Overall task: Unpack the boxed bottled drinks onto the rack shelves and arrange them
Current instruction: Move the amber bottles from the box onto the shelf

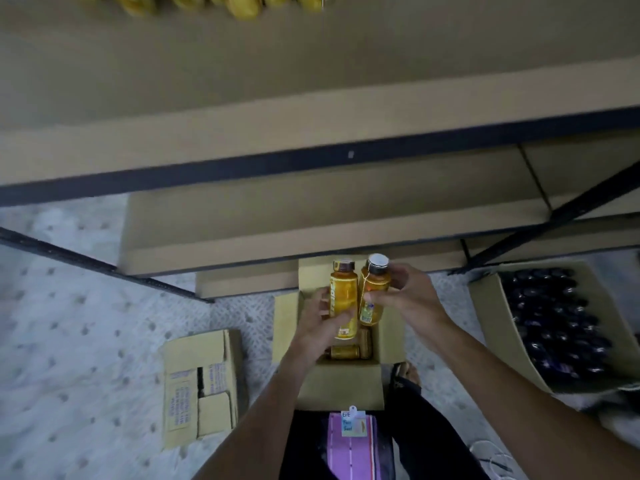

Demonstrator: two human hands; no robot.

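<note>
The left bottle (343, 299) and the right bottle (373, 292) - both amber drinks - were held upright, close side by side, above the open cardboard box (391, 327). The left hand (322, 323) was wrapped round the body of the left bottle; the right hand (405, 296) pinched the right bottle between thumb and fingers. More bottles in the box (346, 351) lay on their sides at its bottom. The box stood on the floor (69, 323) before the rack shelf (311, 133), with a row of yellow bottles (242, 6) at the shelf's far edge. A carton of dark bottles (554, 323) sat to the right, a small closed carton (201, 386) to the left.
</note>
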